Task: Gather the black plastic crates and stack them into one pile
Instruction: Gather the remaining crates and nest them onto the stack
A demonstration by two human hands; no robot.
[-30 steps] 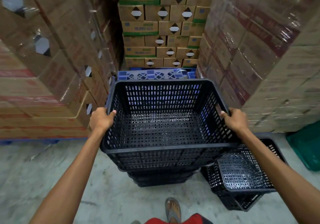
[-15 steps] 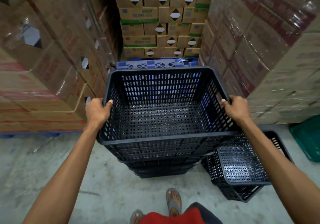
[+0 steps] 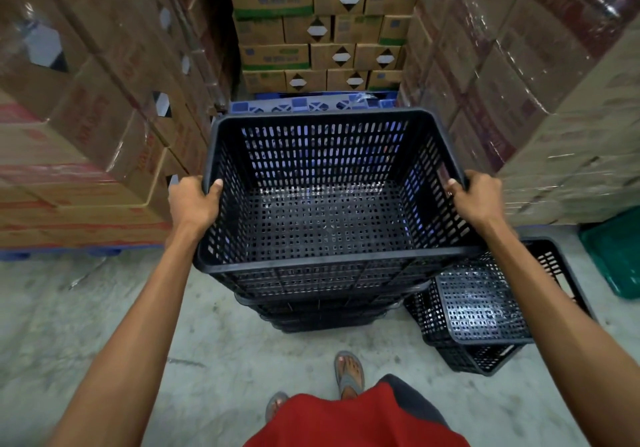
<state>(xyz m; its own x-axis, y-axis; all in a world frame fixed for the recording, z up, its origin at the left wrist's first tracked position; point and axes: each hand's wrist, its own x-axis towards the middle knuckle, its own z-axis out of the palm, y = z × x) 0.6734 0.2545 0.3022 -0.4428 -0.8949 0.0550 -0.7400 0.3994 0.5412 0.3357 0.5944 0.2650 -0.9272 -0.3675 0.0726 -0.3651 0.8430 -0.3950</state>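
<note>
A black perforated plastic crate [image 3: 329,225] sits on top of a pile of nested black crates [image 3: 322,315] on the concrete floor in front of me. My left hand [image 3: 192,202] grips its left rim and my right hand [image 3: 476,199] grips its right rim. To the right of the pile, low on the floor, a smaller stack of black crates [image 3: 481,311] stands at an angle, partly behind my right forearm.
Shrink-wrapped cardboard cartons are stacked high on the left [image 3: 86,107], the right [image 3: 540,76] and straight ahead [image 3: 322,31]. A blue pallet [image 3: 311,103] lies behind the pile. A green crate [image 3: 616,252] sits at the far right. My sandalled feet [image 3: 348,374] stand near the pile.
The view has tilted down and come closer, so the crate looks larger. Both hands keep their grip on the crate's rims, which stays on the pile.
</note>
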